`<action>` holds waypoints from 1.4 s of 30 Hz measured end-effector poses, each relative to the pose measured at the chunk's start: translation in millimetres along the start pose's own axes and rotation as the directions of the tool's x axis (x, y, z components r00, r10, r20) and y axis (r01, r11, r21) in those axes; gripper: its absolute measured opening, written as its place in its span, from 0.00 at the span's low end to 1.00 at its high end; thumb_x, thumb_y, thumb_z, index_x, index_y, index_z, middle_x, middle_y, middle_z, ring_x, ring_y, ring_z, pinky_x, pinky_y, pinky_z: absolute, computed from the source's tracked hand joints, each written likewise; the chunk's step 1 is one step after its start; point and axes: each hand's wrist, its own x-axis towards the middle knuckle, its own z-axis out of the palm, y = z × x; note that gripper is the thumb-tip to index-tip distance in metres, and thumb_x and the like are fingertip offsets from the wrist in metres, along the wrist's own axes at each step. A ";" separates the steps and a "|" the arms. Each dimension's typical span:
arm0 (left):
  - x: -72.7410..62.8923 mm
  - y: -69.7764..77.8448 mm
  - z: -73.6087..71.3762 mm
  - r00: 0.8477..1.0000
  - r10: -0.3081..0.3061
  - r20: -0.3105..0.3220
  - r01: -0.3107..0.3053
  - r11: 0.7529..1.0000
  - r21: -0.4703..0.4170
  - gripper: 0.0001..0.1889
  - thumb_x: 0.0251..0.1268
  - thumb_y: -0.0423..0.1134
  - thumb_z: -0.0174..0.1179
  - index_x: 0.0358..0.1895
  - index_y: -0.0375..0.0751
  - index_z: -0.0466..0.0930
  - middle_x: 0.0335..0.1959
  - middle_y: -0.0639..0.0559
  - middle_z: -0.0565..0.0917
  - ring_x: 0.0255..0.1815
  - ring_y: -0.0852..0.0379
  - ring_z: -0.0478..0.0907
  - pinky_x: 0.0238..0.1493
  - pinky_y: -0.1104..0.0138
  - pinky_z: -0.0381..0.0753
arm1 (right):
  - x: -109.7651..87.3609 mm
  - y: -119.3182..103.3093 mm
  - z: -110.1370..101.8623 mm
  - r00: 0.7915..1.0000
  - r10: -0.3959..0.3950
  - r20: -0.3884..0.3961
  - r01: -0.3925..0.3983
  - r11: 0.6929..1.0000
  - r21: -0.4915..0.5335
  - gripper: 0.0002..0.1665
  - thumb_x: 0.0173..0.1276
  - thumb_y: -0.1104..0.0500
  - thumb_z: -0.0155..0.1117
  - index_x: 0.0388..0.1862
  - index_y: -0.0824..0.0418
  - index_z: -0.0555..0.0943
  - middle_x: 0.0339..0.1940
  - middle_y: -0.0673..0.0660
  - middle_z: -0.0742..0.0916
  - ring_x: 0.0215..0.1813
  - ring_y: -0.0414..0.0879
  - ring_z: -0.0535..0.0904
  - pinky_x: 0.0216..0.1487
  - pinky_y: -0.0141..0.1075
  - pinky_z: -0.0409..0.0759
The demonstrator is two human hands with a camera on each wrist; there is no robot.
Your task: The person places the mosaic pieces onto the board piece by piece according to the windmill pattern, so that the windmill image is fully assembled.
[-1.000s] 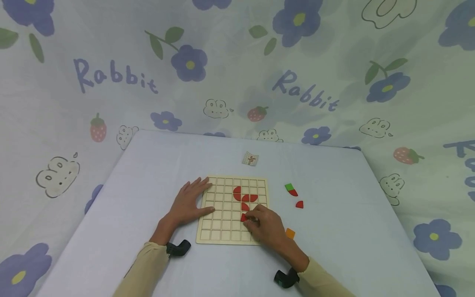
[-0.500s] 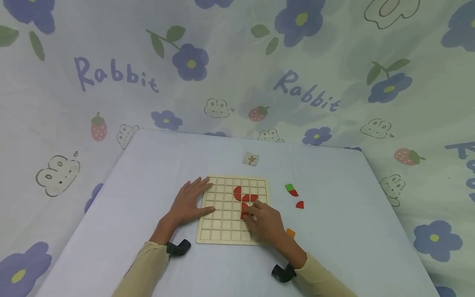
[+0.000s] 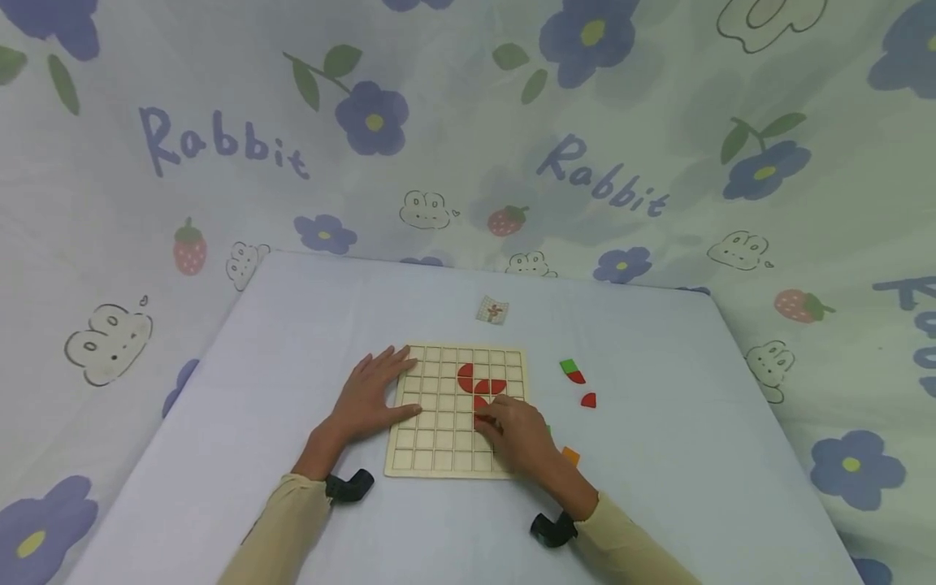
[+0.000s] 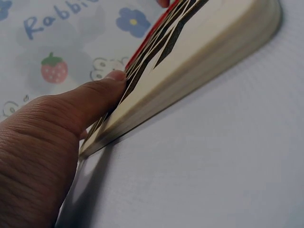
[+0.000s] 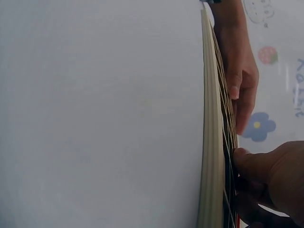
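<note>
A square wooden grid board [image 3: 436, 421] lies on the table, its square cells bounded by thin raised lines. Red quarter-circle tiles [image 3: 465, 378] fill several cells right of its middle. My left hand [image 3: 369, 398] rests across the board's left edge with fingers spread; the left wrist view shows the thumb [image 4: 102, 90] lying over the rim. Over the right half of the board, my right hand [image 3: 522, 435] pinches a red quarter-circle tile [image 3: 481, 418] low at a cell, just below another red one. The fingers cover most of that tile.
Right of the board lie a green square tile [image 3: 568, 366] touching a red quarter-circle, a lone red quarter-circle [image 3: 588, 400] and an orange tile [image 3: 570, 457], partly behind the right wrist. A small card with a printed pattern [image 3: 493, 309] lies beyond the board.
My right hand has shifted slightly forward and brought the red tile down into line under the other red one. The left hand keeps its place on the board's edge.
</note>
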 end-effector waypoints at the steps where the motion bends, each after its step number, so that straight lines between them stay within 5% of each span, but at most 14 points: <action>1: -0.3 -0.2 0.0 1.000 -0.002 -0.001 0.002 1.000 -0.002 0.43 0.54 0.64 0.67 0.71 0.44 0.69 0.75 0.47 0.63 0.76 0.44 0.54 0.73 0.46 0.46 | 0.6 0.2 -0.1 1.000 0.006 -0.003 -0.006 1.000 0.005 0.10 0.61 0.55 0.75 0.41 0.56 0.90 0.25 0.41 0.78 0.25 0.34 0.69 0.25 0.27 0.70; 8: -2.5 -0.9 3.8 1.000 -0.015 0.023 0.015 1.000 -0.008 0.42 0.54 0.64 0.66 0.70 0.46 0.70 0.75 0.48 0.62 0.77 0.45 0.53 0.73 0.46 0.45 | -2.0 9.6 -6.2 0.999 0.033 -0.004 -0.033 0.999 -0.020 0.08 0.60 0.54 0.75 0.38 0.53 0.89 0.28 0.41 0.79 0.25 0.33 0.70 0.25 0.27 0.71; 16: -2.4 -1.4 1.5 1.000 -0.002 0.009 0.002 1.000 -0.003 0.40 0.54 0.64 0.67 0.68 0.48 0.74 0.75 0.46 0.63 0.76 0.44 0.53 0.73 0.46 0.45 | -5.8 40.5 -30.8 0.981 0.176 -0.076 -0.179 0.983 -0.036 0.09 0.61 0.57 0.74 0.41 0.55 0.88 0.31 0.45 0.83 0.25 0.37 0.71 0.21 0.28 0.72; 22: -0.7 -0.4 -2.8 1.000 0.004 0.021 -0.004 1.000 0.005 0.40 0.53 0.65 0.67 0.67 0.49 0.75 0.75 0.47 0.63 0.77 0.45 0.52 0.74 0.46 0.45 | -17.2 69.0 -48.4 0.939 0.307 -0.152 -0.323 0.943 -0.087 0.13 0.63 0.57 0.72 0.46 0.57 0.87 0.38 0.51 0.84 0.31 0.42 0.75 0.25 0.33 0.74; 28: -1.0 -0.3 -3.7 1.000 0.005 0.030 -0.005 1.000 0.025 0.39 0.54 0.67 0.65 0.66 0.50 0.76 0.75 0.47 0.62 0.77 0.44 0.52 0.73 0.45 0.46 | -33.0 89.6 -57.6 0.891 0.424 -0.165 -0.442 0.891 -0.100 0.21 0.64 0.58 0.70 0.56 0.62 0.83 0.54 0.64 0.81 0.50 0.58 0.75 0.40 0.48 0.83; 34: -0.6 2.0 -4.2 1.000 0.002 0.025 -0.003 1.000 0.030 0.40 0.53 0.68 0.65 0.67 0.51 0.76 0.75 0.47 0.62 0.77 0.45 0.52 0.73 0.44 0.45 | -41.5 100.5 -61.1 0.916 0.377 -0.140 -0.390 0.917 -0.081 0.13 0.63 0.68 0.67 0.47 0.69 0.84 0.50 0.68 0.84 0.50 0.65 0.78 0.50 0.55 0.80; 42: 0.8 6.7 -2.0 0.999 -0.032 0.029 0.030 0.999 0.037 0.41 0.51 0.70 0.65 0.67 0.52 0.75 0.76 0.48 0.61 0.77 0.45 0.50 0.73 0.44 0.43 | -38.8 103.3 -63.5 0.911 0.393 -0.127 -0.400 0.916 -0.033 0.09 0.61 0.69 0.70 0.41 0.67 0.86 0.39 0.61 0.85 0.39 0.54 0.78 0.40 0.46 0.80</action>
